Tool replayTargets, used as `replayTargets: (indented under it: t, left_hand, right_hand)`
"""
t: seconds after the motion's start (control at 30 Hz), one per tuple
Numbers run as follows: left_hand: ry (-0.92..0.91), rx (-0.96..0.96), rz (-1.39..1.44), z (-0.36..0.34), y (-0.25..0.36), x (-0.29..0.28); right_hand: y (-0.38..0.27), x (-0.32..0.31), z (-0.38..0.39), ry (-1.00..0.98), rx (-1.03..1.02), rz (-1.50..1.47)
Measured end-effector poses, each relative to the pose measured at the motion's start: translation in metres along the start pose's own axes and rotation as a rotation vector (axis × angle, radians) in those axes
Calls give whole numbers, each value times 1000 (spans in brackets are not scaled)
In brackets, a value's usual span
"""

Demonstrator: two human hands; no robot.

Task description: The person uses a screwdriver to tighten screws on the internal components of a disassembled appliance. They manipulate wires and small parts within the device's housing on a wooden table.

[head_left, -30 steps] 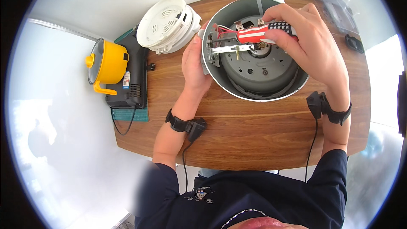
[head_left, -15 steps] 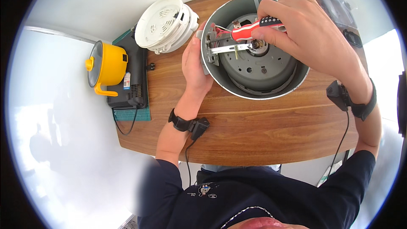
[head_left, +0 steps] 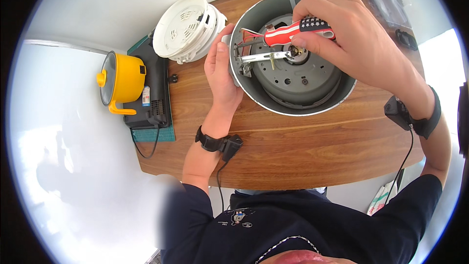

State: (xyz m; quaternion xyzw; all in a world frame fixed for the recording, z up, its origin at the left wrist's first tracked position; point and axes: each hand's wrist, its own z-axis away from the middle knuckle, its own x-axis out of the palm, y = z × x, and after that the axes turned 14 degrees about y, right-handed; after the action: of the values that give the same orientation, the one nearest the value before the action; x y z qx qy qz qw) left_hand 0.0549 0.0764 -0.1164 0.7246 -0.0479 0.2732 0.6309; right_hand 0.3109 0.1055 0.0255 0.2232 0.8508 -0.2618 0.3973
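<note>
My right hand (head_left: 349,39) grips a screwdriver (head_left: 286,34) with a red, white and dark starred handle. It lies nearly level over the open metal housing (head_left: 261,17) of what looks like a rice cooker, its shank pointing left at the inner wall. Whether the tip sits in a screw is too small to tell. Below the shank, a white metal lever (head_left: 264,57) runs from the left wall to the centre of the grey base (head_left: 293,90). Thin red and white wires (head_left: 251,34) show beside it. My left hand (head_left: 223,76) holds the housing's outer left side, fingers partly hidden.
A round white plastic part (head_left: 183,29) stands left of the housing. Farther left, a yellow electric pot (head_left: 128,78) rests beside a black case (head_left: 156,68) on a green mat (head_left: 163,133). Clear plastic packaging (head_left: 386,5) lies at the back right.
The screwdriver handle has turned about its length, its starred part showing more. My right forearm and elbow have swung slightly outward to the right. My left hand keeps its hold on the housing.
</note>
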Motion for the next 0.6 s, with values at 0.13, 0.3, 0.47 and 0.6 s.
replayTargets:
  t: [0.13,0.3,0.47,0.6]
  left_hand:
    - [-3,-16,77,-1,-2,0]
    - [21,-18,81,4,0,6]
    - [32,-46,136,3,-4,3]
    - [44,-50,138,4,-3,3]
  right_hand:
    - [5,0,-3,-4,65,-104]
    - [10,4,-4,6,57,-154]
    - [13,24,7,83,-43,-179]
    - [18,26,11,83,-127,-189]
